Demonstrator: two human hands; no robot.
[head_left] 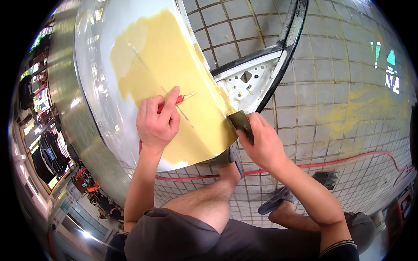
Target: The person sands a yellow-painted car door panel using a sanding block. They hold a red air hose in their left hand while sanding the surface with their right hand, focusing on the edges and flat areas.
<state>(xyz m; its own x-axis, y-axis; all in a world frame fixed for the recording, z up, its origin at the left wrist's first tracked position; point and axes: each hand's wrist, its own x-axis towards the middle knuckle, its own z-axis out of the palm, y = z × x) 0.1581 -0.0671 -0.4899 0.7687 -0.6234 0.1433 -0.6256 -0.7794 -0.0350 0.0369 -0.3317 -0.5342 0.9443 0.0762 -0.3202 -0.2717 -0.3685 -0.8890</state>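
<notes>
A white car door panel (98, 65) lies before me, with a broad patch of yellow body filler (152, 48) on it. My left hand (157, 119) is closed around a red-handled tool (179, 99) with a thin, filler-smeared tip, its index finger stretched along it. That tip is over the filler; whether it touches cannot be told. In my right hand (265, 143) a dark, flat piece that looks like folded sandpaper (240, 123) is pinched at the panel's right edge. Just beyond it is the door's white triangular mirror corner (248, 80), with holes in it.
The black-edged window frame (291, 35) curves away at the upper right. A red hose (322, 164) runs across the tiled floor (305, 108), which has yellow smears at right. My legs and sandals (273, 202) are below the panel. Cluttered shop items (52, 152) stand far left.
</notes>
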